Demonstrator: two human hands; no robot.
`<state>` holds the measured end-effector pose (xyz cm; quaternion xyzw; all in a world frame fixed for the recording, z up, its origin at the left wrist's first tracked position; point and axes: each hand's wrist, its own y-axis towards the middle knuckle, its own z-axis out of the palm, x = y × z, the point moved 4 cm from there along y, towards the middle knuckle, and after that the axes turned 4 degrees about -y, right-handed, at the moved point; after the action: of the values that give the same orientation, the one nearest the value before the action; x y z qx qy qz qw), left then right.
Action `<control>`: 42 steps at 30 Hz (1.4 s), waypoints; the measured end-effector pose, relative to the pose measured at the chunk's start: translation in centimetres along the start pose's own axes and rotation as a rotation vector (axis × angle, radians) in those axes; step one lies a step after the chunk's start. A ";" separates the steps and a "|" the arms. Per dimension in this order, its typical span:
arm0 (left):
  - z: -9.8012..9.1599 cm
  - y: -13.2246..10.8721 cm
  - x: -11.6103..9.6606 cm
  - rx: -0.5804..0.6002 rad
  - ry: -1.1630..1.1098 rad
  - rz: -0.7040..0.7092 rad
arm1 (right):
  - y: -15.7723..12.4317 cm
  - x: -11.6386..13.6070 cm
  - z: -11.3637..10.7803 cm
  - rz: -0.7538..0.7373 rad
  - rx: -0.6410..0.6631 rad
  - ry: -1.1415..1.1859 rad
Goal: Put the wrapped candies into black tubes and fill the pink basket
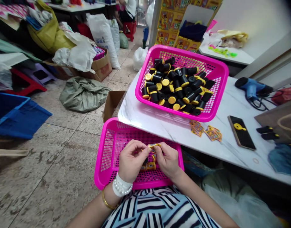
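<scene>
My left hand (131, 160) and my right hand (168, 158) meet over the lower pink basket (106, 152), thumbs and fingers closed. Between their fingertips they pinch a small yellow printed label (154, 145) by its two ends. Fingers cover part of it. Beneath my hands, a few small cylinders with yellow printed wraps (150, 166) lie in the basket, partly hidden. On the table ahead, an upper pink basket (181, 115) holds many black cylinders with yellow caps (178, 84). Two small piles of printed labels (213, 133) rest on the tabletop near its front edge.
On the white table (145, 118) lie a phone (241, 133), a blue heat gun or hair dryer (252, 87) with its cord, and two black pieces. A blue bin (19, 117), a grey-green sack (85, 93) and cardboard boxes stand on the floor to the left.
</scene>
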<state>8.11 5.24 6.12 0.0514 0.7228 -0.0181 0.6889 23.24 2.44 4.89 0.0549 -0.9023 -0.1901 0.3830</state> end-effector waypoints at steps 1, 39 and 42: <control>0.0 0.0 0.1 0.008 0.000 -0.001 | 0.1 0.0 0.0 -0.008 0.001 0.007; 1.5 1.0 4.6 0.123 -0.807 -0.777 | 17.3 -5.5 -7.9 0.359 0.188 -0.887; 1.5 1.0 4.9 0.140 -0.864 -0.781 | 17.6 -6.4 -7.7 0.367 0.175 -0.841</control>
<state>9.47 6.35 1.21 -0.1856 0.3389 -0.3376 0.8583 34.01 17.90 12.24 -0.1556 -0.9866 -0.0482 0.0052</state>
